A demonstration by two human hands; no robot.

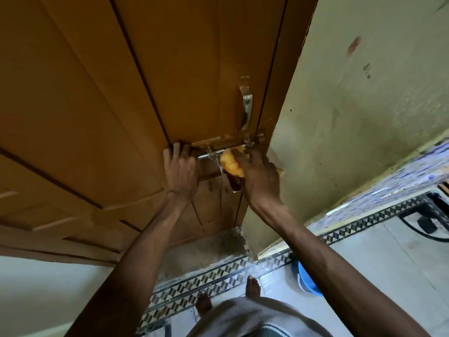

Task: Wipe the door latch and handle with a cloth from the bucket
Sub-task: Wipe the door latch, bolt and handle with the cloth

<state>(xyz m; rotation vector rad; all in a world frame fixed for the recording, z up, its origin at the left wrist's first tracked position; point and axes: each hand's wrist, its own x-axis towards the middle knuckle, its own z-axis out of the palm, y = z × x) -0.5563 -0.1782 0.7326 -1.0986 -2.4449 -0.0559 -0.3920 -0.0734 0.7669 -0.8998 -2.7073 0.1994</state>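
Observation:
A brown wooden door (121,93) fills the upper left. Its steel handle (246,103) stands upright near the door's right edge. Below it runs a steel sliding latch (213,154). My right hand (260,176) is shut on a bunched yellow cloth (232,162) and presses it against the latch bolt's right part. My left hand (181,170) lies flat on the door just left of the latch, fingers spread and holding nothing. A blue bucket (307,280) stands on the floor at lower right, partly hidden behind my right forearm.
A pale green wall (364,117) meets the door's right edge. Patterned border tiles (218,276) run along the floor by the threshold. My bare feet (252,287) stand just before it. A black cable (422,227) lies on the floor at far right.

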